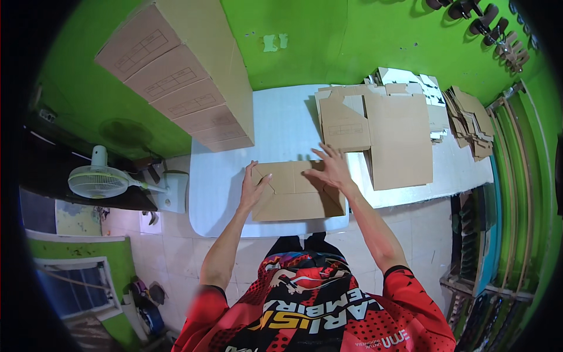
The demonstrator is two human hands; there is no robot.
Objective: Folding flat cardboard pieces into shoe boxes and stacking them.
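Observation:
A brown cardboard box (296, 206), partly folded up with its inside showing, sits near the front edge of the white table (218, 193). At its left side, my left hand (254, 189) grips the wall, with the thumb on the inner side and the fingers outside. Over the far right corner is my right hand (332, 169), its fingers spread and its thumb pointing into the box. Whether the right fingertips touch the cardboard I cannot tell. Flat cardboard blanks (401, 138) lie stacked just to the right of that hand.
A tall stack of closed cardboard boxes (193, 88) stands at the back left. More flattened cardboard (471, 123) lies at the far right. A white fan (98, 180) is left of the table, and racks (510, 193) line the right wall. Footwear (484, 23) hangs on the green wall.

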